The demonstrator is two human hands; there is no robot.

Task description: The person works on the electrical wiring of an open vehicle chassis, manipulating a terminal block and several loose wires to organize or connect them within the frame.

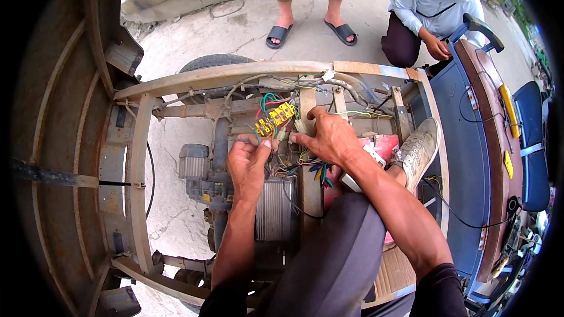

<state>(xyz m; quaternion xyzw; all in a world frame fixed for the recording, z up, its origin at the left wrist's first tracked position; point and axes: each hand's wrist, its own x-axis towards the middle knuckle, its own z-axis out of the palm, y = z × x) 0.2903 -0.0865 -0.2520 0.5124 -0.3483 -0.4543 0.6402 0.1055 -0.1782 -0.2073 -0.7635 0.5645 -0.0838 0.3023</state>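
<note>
My left hand (pixel 249 165) is closed in a pinch, thumb against bent fingers, just below a yellow terminal block (pixel 283 114). What lies in the pinch is mostly hidden; thin wires pass close to the fingertips. Green and red wires (pixel 268 101) loop out of the block's far side. To its right, my right hand (pixel 336 136) curls thumb and forefinger around a small pale plug connector (pixel 301 125). Another pale connector (pixel 281 133) sits between the two hands. Loose coloured wires (pixel 322 172) with blue and green ends hang below my right hand.
A rusty metal vehicle frame (pixel 138 188) surrounds the work, with a motor (pixel 194 162) and a finned metal box (pixel 274 208) inside. My shoe (pixel 418 149) rests on the right side. Two people are beyond the frame, one crouching by a blue seat panel (pixel 455 135).
</note>
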